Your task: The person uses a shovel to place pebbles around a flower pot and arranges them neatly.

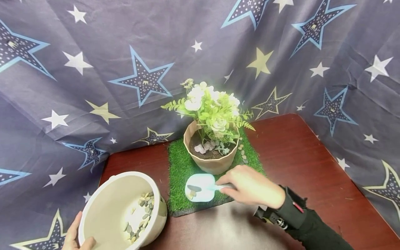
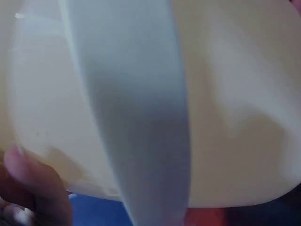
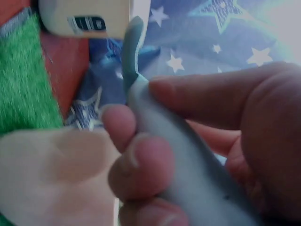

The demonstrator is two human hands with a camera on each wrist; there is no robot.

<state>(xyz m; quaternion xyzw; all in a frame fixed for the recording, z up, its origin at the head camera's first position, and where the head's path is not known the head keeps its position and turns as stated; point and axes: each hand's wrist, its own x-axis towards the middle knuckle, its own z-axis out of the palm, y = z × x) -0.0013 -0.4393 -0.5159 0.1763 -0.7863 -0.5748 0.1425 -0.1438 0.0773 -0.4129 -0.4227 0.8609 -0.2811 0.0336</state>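
My right hand (image 1: 250,185) grips the handle of a pale blue garden trowel (image 1: 201,182); in the right wrist view the fingers (image 3: 146,160) and thumb wrap its grey handle (image 3: 183,150). A few pebbles (image 1: 192,194) lie in the trowel's blade, which overlaps the green turf mat in the head view. My left hand (image 1: 76,236) holds a cream bucket (image 1: 103,205) by its rim, the bucket tipped toward the right. Pebbles (image 1: 145,215) are gathered along its inner right side. In the left wrist view the bucket's wall (image 2: 235,132) fills most of the frame.
A peach flowerpot (image 1: 214,166) with white flowers and ferns (image 1: 215,107) stands on the turf mat (image 1: 178,201), just behind the trowel. Several loose pebbles (image 1: 243,152) lie right of the pot. The dark red table (image 1: 287,152) ends at a star-patterned cloth (image 1: 175,31).
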